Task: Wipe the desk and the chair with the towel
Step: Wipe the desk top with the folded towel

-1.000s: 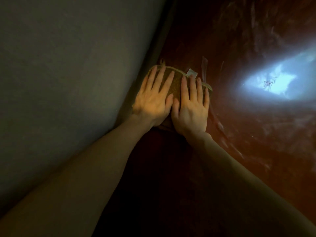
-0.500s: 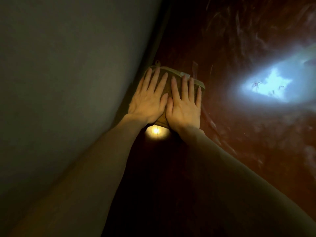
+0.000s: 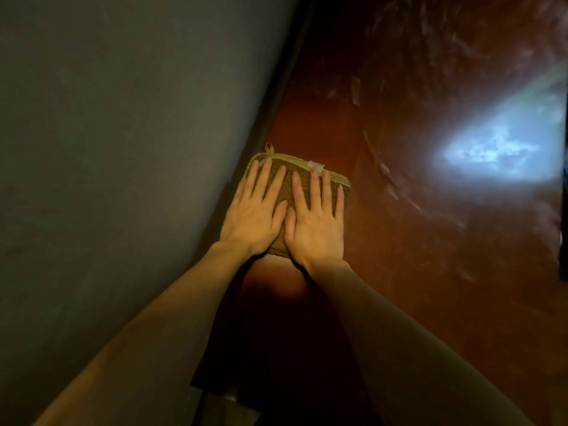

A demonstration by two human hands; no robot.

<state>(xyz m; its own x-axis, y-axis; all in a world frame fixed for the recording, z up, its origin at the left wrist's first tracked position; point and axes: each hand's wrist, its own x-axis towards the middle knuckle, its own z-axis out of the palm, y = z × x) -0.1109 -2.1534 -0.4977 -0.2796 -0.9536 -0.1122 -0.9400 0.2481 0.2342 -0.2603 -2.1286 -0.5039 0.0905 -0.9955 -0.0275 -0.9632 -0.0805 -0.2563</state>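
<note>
- Head view: folded brown towel (image 3: 284,184) lies flat on the red-brown worktop (image 3: 399,272), just beside the grey wall (image 3: 123,149)
- Left hand (image 3: 255,216) and right hand (image 3: 316,222) press side by side on the towel, palms down, fingers straight and slightly spread, thumbs touching
- Hanging loop (image 3: 269,147) at the towel's far corner; pale tag (image 3: 316,165) at the right fingertips
- Bluish glare (image 3: 491,149) on the worktop, well right of the towel
</note>
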